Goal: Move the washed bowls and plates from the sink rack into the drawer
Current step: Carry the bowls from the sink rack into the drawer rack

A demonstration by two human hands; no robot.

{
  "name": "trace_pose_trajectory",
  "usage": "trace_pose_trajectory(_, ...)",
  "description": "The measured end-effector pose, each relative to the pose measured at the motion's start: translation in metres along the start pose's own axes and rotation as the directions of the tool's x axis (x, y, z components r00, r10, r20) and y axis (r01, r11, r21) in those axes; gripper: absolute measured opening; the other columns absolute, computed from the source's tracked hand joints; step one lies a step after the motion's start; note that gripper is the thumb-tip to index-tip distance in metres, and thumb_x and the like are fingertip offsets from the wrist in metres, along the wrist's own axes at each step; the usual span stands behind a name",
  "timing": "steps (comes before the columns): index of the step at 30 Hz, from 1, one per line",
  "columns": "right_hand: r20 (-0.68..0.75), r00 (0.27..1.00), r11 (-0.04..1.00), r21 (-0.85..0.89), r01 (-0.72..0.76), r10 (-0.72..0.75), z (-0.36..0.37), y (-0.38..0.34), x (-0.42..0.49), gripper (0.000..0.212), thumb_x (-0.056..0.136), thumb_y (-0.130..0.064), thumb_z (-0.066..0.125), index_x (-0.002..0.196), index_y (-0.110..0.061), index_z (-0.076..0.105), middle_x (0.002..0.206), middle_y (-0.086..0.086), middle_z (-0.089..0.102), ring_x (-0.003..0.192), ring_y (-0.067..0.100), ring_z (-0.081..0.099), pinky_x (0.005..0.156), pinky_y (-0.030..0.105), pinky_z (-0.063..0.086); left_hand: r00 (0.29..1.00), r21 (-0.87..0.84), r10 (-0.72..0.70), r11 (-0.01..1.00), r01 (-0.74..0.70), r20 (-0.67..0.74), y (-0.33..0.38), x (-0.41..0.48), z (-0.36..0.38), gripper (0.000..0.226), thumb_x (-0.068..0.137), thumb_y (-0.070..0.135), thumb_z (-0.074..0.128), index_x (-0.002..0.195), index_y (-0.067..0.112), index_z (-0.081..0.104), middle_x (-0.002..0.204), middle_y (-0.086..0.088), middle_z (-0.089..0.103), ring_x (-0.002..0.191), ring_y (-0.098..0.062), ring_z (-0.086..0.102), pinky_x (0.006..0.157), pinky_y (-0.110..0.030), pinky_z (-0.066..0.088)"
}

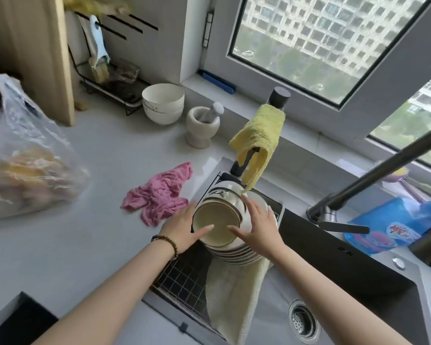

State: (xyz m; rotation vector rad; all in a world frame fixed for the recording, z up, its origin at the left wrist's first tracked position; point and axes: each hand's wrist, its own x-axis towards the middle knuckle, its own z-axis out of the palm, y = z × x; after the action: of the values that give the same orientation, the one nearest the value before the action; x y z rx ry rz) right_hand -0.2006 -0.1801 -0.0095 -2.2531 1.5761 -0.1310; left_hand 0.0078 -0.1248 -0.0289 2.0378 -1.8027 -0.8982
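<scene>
L hand (182, 226), R hand (258, 224) hold bowls (215, 220); yellow cloth (259, 130) overhangs, pink rag (159, 195) beside.

The location is a domestic kitchen. A pale countertop (105, 150) carries an inset sink (346, 265) with a strainer drain (302, 319) and a dark swivel faucet (373, 174). A wire rack (182, 277) sits in the sink's left end and bears stacked bowls (219, 215) on plates (237, 255). A mortar and pestle (203, 125), nested white bowls (163, 103) and a pink cloth (159, 195) rest on the countertop. A yellow cloth (259, 135) hangs at the sink's edge. The window (334, 41) faces apartment blocks.
</scene>
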Motion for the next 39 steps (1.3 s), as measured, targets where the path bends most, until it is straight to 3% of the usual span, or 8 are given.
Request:
trace_pose_trajectory(5, 0.0, 1.0, 0.999, -0.038, 0.0, 0.0, 0.006, -0.005, 0.02, 0.09, 0.089, -0.05, 0.062, 0.156, -0.022, 0.009, 0.157, 0.004, 0.032, 0.141, 0.026, 0.037, 0.122, 0.039, -0.002, 0.998, 0.014, -0.049, 0.999, 0.049, 0.033, -0.001, 0.013, 0.009, 0.084, 0.077, 0.075, 0.037, 0.145, 0.032, 0.014, 0.138, -0.016, 0.041, 0.124, -0.03, 0.04, 0.1, -0.044, 0.039)
trace_pose_trajectory(13, 0.078, 0.997, 1.0, -0.031, 0.006, -0.003, 0.007, -0.007, 0.047, 0.098, 0.083, -0.043, 0.072, 0.155, -0.027, 0.008, 0.15, 0.013, 0.03, 0.129, 0.035, 0.045, 0.097, 0.044, 0.048, 0.998, -0.097, -0.063, 0.993, 0.065, 0.021, 0.004, 0.017, 0.016, 0.088, 0.075, 0.073, 0.041, 0.146, 0.031, 0.009, 0.138, -0.017, 0.034, 0.125, -0.031, 0.04, 0.104, -0.045, 0.039)
trace_pose_trajectory(16, 0.076, 0.996, 0.998, 0.041, 0.046, -0.049, 0.008, -0.006, 0.048, 0.101, 0.081, -0.042, 0.074, 0.155, -0.033, 0.006, 0.158, 0.012, 0.017, 0.14, 0.035, 0.031, 0.108, 0.047, 0.041, 0.998, -0.146, -0.049, 0.988, 0.042, -0.043, 0.008, 0.009, 0.02, 0.087, 0.078, 0.07, 0.04, 0.147, 0.027, 0.011, 0.145, -0.013, 0.032, 0.133, -0.025, 0.034, 0.106, -0.044, 0.038)
trace_pose_trajectory(22, 0.134, 0.979, 0.981, 0.137, 0.135, -0.154, 0.002, -0.003, 0.059, 0.094, 0.075, -0.051, 0.078, 0.151, -0.04, 0.023, 0.156, 0.01, 0.015, 0.145, 0.033, 0.018, 0.117, 0.052, 0.026, 0.98, -0.193, -0.065, 0.981, 0.028, -0.188, 0.011, -0.008, 0.027, 0.084, 0.078, 0.07, 0.036, 0.145, 0.022, 0.02, 0.153, 0.0, 0.028, 0.137, -0.017, 0.031, 0.109, -0.037, 0.036)
trace_pose_trajectory(27, 0.224, 0.951, 0.975, 0.114, 0.189, -0.211, -0.016, -0.005, 0.07, 0.099, 0.072, -0.049, 0.081, 0.152, -0.033, 0.025, 0.157, 0.001, 0.026, 0.145, 0.02, 0.02, 0.118, 0.037, 0.021, 0.981, -0.204, -0.152, 0.971, 0.125, -0.122, 0.021, -0.014, 0.029, 0.085, 0.084, 0.065, 0.036, 0.149, 0.019, 0.004, 0.157, -0.003, 0.013, 0.133, -0.022, 0.04, 0.098, -0.033, 0.042)
trace_pose_trajectory(32, 0.288, 0.936, 0.976, 0.14, 0.169, -0.203, -0.022, -0.007, 0.075, 0.108, 0.072, -0.045, 0.082, 0.155, -0.026, 0.016, 0.16, -0.003, 0.023, 0.147, 0.017, 0.02, 0.117, 0.032, 0.019, 0.968, -0.137, -0.204, 0.973, 0.184, -0.146, 0.024, -0.016, 0.028, 0.089, 0.082, 0.07, 0.032, 0.148, 0.018, 0.005, 0.155, -0.008, 0.02, 0.126, -0.025, 0.048, 0.091, -0.034, 0.047)
trace_pose_trajectory(36, 0.291, 0.937, 0.976, 0.154, 0.153, -0.193, -0.02, -0.006, 0.077, 0.108, 0.07, -0.049, 0.082, 0.154, -0.026, 0.018, 0.16, -0.004, 0.023, 0.147, 0.015, 0.021, 0.116, 0.029, 0.019, 0.957, -0.077, -0.235, 0.971, 0.225, -0.172, 0.017, -0.021, 0.038, 0.088, 0.079, 0.074, 0.026, 0.147, 0.021, 0.01, 0.118, -0.012, 0.06, 0.097, -0.023, 0.063, 0.073, -0.032, 0.053)
trace_pose_trajectory(39, 0.301, 0.932, 0.973, 0.172, 0.154, -0.2, -0.019, -0.004, 0.078, 0.107, 0.069, -0.049, 0.082, 0.153, -0.029, 0.019, 0.159, -0.005, 0.024, 0.146, 0.014, 0.022, 0.116, 0.029, 0.02, 0.952, -0.187, -0.284, 0.947, 0.261, -0.109, 0.015, -0.022, 0.05, 0.085, 0.083, 0.07, 0.027, 0.148, 0.024, -0.002, 0.097, -0.011, 0.067, 0.079, -0.022, 0.065, 0.062, -0.033, 0.053)
